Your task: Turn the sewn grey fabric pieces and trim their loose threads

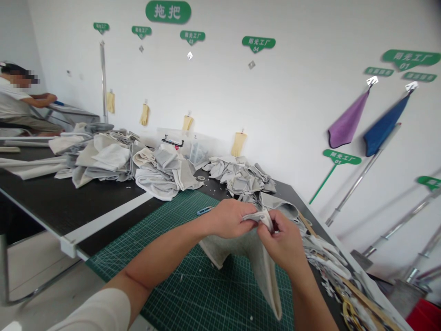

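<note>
A piece of grey-white cloth [253, 248] hangs from both hands above the green cutting mat [193, 276], its lower end drooping to the right. My left hand [229, 218] pinches the folded upper edge between thumb and fingers. My right hand [284, 236] grips the same edge close by, fingers closed round it. Between the two hands the edge is bunched, with a small dark spot on it. A blue cutter [206, 210] lies on the mat just behind my left forearm.
Piles of grey and white cloth [165, 172] line the table's back, with a clear plastic box [198, 149] behind. Scraps, wooden strips and yellow-handled scissors [349, 312] lie along the right edge. At far left a person [17, 99] sits leaning on another table.
</note>
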Action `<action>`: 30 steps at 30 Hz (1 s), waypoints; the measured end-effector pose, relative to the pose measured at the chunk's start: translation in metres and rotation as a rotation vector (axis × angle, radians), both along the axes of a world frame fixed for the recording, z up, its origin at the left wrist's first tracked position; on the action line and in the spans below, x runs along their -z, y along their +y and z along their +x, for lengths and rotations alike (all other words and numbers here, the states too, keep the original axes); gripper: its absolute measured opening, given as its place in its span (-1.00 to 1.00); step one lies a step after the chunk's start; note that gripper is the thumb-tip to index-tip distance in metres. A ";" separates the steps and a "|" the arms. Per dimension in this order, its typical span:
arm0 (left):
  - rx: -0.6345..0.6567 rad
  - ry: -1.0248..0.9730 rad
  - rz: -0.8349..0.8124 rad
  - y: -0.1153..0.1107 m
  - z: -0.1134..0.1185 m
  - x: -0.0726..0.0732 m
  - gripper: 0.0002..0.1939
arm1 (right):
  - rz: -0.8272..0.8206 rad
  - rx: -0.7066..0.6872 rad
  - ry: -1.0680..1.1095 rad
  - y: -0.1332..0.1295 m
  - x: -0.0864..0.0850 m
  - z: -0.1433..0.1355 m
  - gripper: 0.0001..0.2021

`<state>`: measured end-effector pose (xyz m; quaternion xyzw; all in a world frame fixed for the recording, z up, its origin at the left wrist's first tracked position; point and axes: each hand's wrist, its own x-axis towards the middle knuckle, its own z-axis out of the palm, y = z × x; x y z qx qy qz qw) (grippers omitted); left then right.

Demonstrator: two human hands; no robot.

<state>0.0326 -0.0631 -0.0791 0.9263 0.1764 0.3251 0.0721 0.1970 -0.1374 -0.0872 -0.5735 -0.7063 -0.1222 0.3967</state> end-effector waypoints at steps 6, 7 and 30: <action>-0.140 0.201 0.071 0.001 -0.004 -0.001 -0.78 | 0.103 0.131 0.080 -0.001 0.000 0.003 -0.93; -0.151 0.245 0.078 0.002 -0.006 -0.001 -0.77 | 0.117 0.148 0.079 -0.002 -0.001 0.004 -0.93; -0.284 0.466 0.031 0.035 -0.026 0.001 -0.70 | 0.324 0.468 0.400 0.001 -0.011 0.039 -0.80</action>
